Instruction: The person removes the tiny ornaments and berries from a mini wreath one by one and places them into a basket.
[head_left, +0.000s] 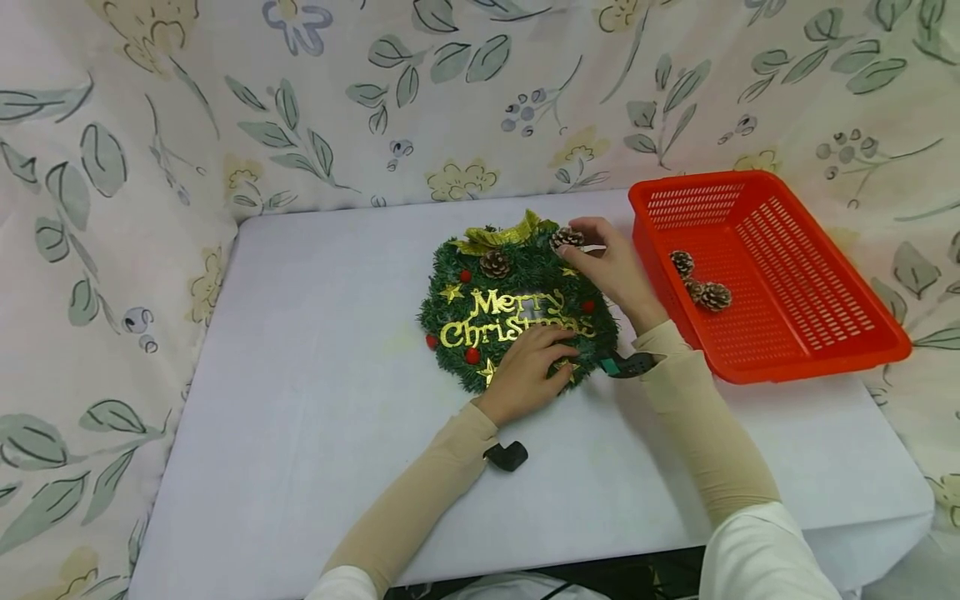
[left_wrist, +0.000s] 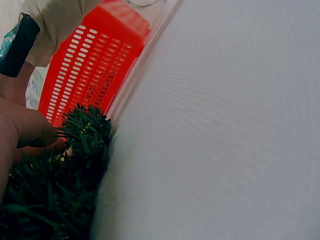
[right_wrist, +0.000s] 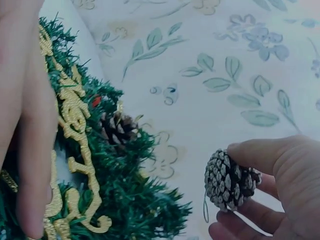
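Note:
A green wreath [head_left: 450, 321] with gold "Merry Christmas" lettering [head_left: 480, 333], gold stars, red balls and a gold bow [head_left: 498, 237] lies flat on the white table. One pinecone [head_left: 495, 264] sits on it below the bow. My right hand [head_left: 611, 267] pinches a second, white-tipped pinecone [right_wrist: 230, 181] between thumb and fingers at the wreath's upper right; a thin loop of string hangs from it in the right wrist view. My left hand [head_left: 528, 375] rests on the wreath's lower right, fingers spread over the lettering and greenery [left_wrist: 85, 135].
A red plastic basket [head_left: 810, 333] with perforated walls stands to the right, several pinecones [head_left: 712, 297] at its left side. Floral cloth [head_left: 465, 108] hangs behind the white table [head_left: 322, 358]. A dark device is strapped at each wrist.

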